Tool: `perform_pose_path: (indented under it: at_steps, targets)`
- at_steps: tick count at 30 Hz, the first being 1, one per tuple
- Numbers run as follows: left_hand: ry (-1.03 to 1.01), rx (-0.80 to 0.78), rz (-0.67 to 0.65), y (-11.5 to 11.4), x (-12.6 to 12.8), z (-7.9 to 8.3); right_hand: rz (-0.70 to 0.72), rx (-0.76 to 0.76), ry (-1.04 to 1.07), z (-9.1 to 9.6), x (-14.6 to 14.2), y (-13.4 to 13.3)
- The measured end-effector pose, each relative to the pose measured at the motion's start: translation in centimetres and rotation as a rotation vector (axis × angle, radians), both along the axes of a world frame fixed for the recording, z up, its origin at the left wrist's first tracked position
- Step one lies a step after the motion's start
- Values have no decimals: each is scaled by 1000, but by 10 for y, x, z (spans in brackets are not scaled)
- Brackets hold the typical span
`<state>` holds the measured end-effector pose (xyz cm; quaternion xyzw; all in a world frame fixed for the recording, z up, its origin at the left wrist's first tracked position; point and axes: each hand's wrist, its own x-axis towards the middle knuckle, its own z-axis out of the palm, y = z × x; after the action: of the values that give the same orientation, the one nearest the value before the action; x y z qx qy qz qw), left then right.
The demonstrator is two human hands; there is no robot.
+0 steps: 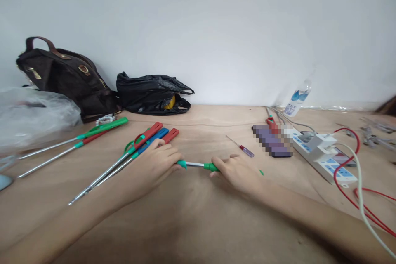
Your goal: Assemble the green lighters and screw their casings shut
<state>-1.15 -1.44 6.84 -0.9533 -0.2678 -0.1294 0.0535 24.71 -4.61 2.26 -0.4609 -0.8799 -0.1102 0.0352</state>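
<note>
My left hand (pixel 157 164) and my right hand (pixel 239 170) both close on one green-handled tool with a metal shaft (pixel 198 165), held low over the wooden table (pixel 198 214). The left fingers pinch its teal end and the right hand wraps the green handle. Just left of my left hand lies a bundle of long skewer-like tools with red, blue and green handles (pixel 145 138). A small red-handled screwdriver (pixel 243 147) lies beyond my right hand.
Two more long tools (pixel 93 133) lie at left near a clear plastic bag (pixel 34 113). A brown handbag (pixel 64 76) and black plastic bag (pixel 151 95) stand against the wall. A white power strip (pixel 321 154), red and white cables (pixel 355 189) and a bottle (pixel 298 99) are at right.
</note>
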Motion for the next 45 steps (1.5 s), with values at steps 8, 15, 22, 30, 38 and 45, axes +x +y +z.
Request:
perform_pose_path:
  at_steps: [8,15,22,30,38,45]
  targets:
    - [17,-89,22,-5,8,-4,58,48,8,-1,1,-5]
    - [-47,82,-70,-10,30,-14,88,32,12,3,-3,-10]
    - [-142,293,-133,-17,59,-28,89,65,-28,6,-8,-16]
    - [-180,268,-145,-18,60,-28,130,102,36,2,-7,-13]
    - [-132,378,-188,-16,57,-31,127,44,48,-5,-11,-11]
    - [9,247,-101,-15,44,-23,107,39,38,4,-11,-10]
